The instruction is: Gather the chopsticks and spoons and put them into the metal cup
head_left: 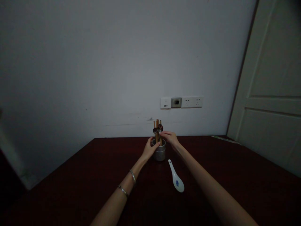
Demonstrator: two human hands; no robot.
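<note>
A grey metal utensil holder (160, 154) stands upright on the dark red table, with several wooden chopsticks (157, 123) and two metal spoons in it. My left hand (150, 149) is closed around the holder's left side, its thumb over the rim near the chopsticks. From the right, my right hand (169, 138) pinches at a metal spoon (160, 127), just below its dark bowl. The other metal spoon (155, 130) leans beside it, bowl up. In front of the holder lies a white ceramic spoon (176, 179) with a blue mark, touched by neither hand.
The dark red table (105, 157) reaches back to a pale wall (117, 78). Sockets and switches (188, 102) sit on the wall behind the holder. At the right is a pale panelled door (272, 131); a thin flat strip (225, 139) lies near the table's back right corner.
</note>
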